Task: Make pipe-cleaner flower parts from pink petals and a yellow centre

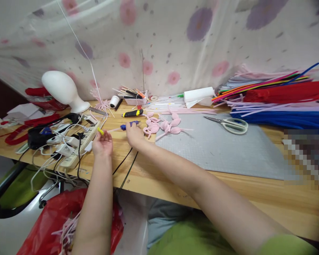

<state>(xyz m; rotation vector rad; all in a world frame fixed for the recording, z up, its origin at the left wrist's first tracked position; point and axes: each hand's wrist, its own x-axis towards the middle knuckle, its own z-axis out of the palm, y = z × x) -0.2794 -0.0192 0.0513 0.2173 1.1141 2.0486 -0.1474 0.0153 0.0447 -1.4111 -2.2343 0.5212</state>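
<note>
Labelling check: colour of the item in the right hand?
The item is blue; best seen in the head view.

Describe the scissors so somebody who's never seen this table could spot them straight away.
On the wooden table, find the wide grey mat. Near the mat's far edge, right of the pink fuzzy petals, lie the scissors, tips pointing left. Unlike the petals, they have pale looped handles.

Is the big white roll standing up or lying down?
Lying down: the big white roll stretches sideways along the back of the table.

Blue tool [123,127]; pink petals [175,122]; grey mat [223,154]
</note>
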